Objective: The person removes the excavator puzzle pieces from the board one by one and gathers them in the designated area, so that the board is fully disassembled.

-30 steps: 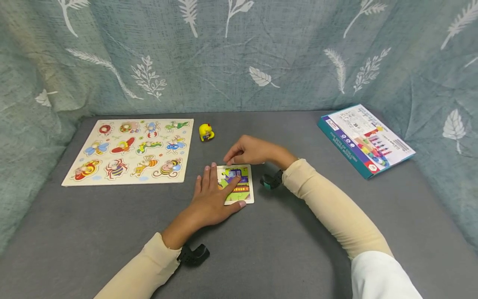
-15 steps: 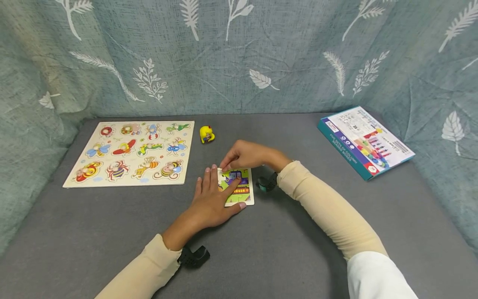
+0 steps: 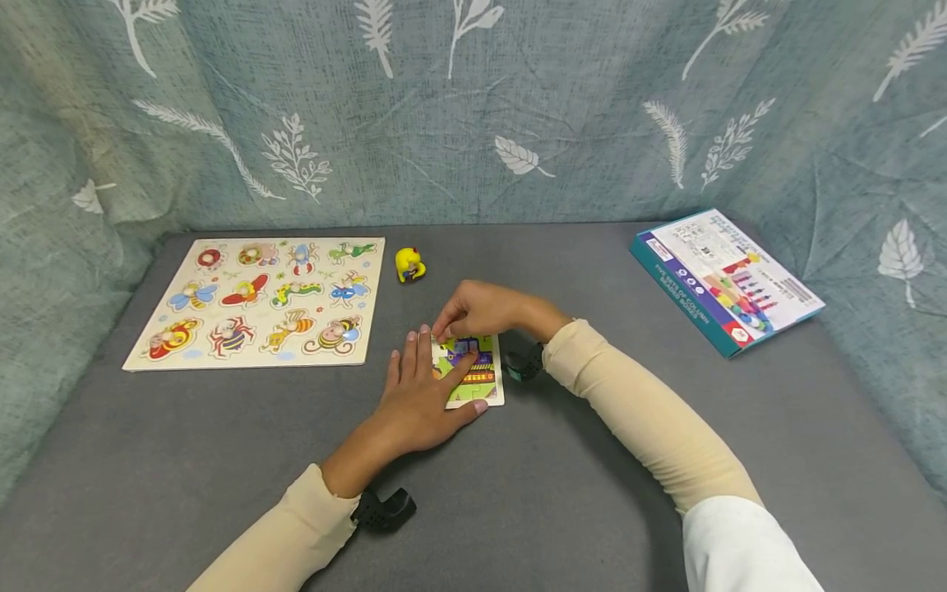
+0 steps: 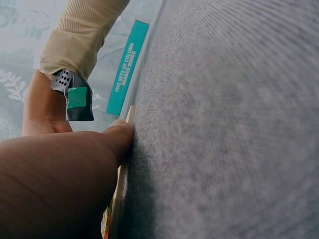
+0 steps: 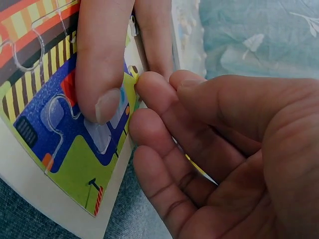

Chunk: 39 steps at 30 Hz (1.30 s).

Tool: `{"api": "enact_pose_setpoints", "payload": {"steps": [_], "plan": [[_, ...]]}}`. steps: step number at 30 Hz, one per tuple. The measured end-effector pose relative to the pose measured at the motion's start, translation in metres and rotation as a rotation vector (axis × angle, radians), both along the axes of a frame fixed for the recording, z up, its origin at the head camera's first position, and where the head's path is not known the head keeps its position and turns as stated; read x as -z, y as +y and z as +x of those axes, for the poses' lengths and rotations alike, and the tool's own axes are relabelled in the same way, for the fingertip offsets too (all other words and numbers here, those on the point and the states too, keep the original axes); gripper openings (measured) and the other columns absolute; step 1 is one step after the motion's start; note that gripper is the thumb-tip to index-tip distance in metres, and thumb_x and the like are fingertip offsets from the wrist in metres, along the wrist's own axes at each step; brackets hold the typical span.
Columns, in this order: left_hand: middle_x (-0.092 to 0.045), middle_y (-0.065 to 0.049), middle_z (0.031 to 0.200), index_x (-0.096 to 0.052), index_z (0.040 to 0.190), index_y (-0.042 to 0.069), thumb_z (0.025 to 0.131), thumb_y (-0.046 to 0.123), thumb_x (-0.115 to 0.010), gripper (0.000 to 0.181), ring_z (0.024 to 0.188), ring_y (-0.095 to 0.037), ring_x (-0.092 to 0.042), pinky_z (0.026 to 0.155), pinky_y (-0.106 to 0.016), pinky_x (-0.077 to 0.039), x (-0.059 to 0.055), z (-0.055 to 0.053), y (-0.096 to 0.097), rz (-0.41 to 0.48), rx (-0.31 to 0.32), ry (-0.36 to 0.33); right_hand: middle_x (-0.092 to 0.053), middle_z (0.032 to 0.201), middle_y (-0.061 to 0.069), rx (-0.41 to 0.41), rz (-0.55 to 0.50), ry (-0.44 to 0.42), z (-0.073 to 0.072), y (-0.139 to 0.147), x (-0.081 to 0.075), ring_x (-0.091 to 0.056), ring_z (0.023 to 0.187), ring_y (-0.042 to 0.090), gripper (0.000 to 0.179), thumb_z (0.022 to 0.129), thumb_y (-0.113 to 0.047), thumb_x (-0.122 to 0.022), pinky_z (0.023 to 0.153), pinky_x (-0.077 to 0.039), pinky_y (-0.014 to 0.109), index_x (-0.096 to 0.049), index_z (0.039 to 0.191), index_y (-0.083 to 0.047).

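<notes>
A small jigsaw puzzle (image 3: 484, 386) with a purple-and-orange vehicle on green lies on the grey table. Its pale board shows bare near the top left. My left hand (image 3: 418, 403) lies spread over the left side, straight fingers pressing it down, thumb at the near edge. Over the far left corner is my right hand (image 3: 488, 311), fingers bent, fingertips touching the edge. In the right wrist view, the right index fingertip (image 5: 152, 87) meets a yellow-green bit of the puzzle, with the thumb beside that finger. Whether a piece is pinched there is hidden.
A cream insect puzzle board (image 3: 255, 300) lies at the left. Behind the small puzzle sits a yellow toy (image 3: 408, 265). A teal-edged box (image 3: 728, 279) lies at the right back. A patterned curtain (image 3: 444, 123) closes off the table's far side.
My right hand has moved slightly left and toward me, from just beyond the puzzle to its far left corner. The left hand has stayed in place.
</notes>
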<state>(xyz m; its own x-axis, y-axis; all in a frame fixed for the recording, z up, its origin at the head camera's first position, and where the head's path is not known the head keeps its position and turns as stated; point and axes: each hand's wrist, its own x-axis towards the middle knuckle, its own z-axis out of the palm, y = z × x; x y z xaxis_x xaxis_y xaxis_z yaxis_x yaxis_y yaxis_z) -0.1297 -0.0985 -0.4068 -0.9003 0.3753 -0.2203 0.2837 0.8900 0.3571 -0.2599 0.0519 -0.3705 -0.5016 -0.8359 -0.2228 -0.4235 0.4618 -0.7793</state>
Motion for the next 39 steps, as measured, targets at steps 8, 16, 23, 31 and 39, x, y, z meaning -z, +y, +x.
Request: {"api": "enact_pose_setpoints", "payload": {"steps": [8,16,23,31,39], "plan": [[0.016,-0.027,0.156,-0.032,0.154,0.026,0.099,0.059,-0.040,0.065,0.142,-0.043,0.018,0.109,-0.063,0.005,-0.0004,-0.0006,-0.0011,0.033,0.007,0.009,-0.074,0.093,0.005,0.024,-0.014,0.021,-0.0008,-0.0010,0.0027,-0.066,0.084,0.013,0.020,0.094,0.000,-0.058,0.075,-0.051,0.024,-0.074,0.105,0.003],[0.013,-0.028,0.156,-0.033,0.153,0.025,0.097,0.059,-0.044,0.066,0.142,-0.044,0.015,0.109,-0.063,0.004,-0.0007,-0.0007,0.0004,0.022,0.000,0.010,-0.073,0.096,0.005,0.025,-0.016,0.024,-0.0005,0.0001,0.0065,-0.066,0.085,0.012,0.018,0.094,-0.003,-0.062,0.077,-0.051,0.025,-0.074,0.106,0.002],[0.013,-0.029,0.156,-0.031,0.154,0.026,0.098,0.058,-0.044,0.066,0.142,-0.044,0.016,0.109,-0.063,0.004,0.0000,0.0000,0.0017,0.025,0.003,-0.003,-0.072,0.103,0.007,0.015,-0.040,-0.015,0.0001,0.0033,0.0084,-0.066,0.089,0.014,0.022,0.095,-0.004,-0.060,0.079,-0.050,0.026,-0.071,0.113,0.003],[0.010,-0.031,0.156,-0.032,0.154,0.024,0.098,0.057,-0.044,0.066,0.142,-0.045,0.014,0.109,-0.063,0.003,-0.0005,-0.0014,0.0011,0.019,0.005,0.022,-0.070,0.109,0.009,0.023,-0.063,-0.024,-0.0008,0.0021,0.0059,-0.065,0.096,0.015,0.025,0.095,-0.001,-0.058,0.084,-0.050,0.027,-0.068,0.117,0.004],[0.014,-0.029,0.156,-0.031,0.154,0.027,0.097,0.060,-0.043,0.067,0.142,-0.044,0.015,0.109,-0.063,0.004,0.0007,-0.0011,0.0006,0.011,-0.011,-0.007,-0.071,0.097,0.008,0.140,-0.058,0.023,0.0008,0.0032,0.0060,-0.065,0.089,0.016,0.019,0.092,0.002,-0.062,0.078,-0.051,0.027,-0.071,0.109,0.003]]}}
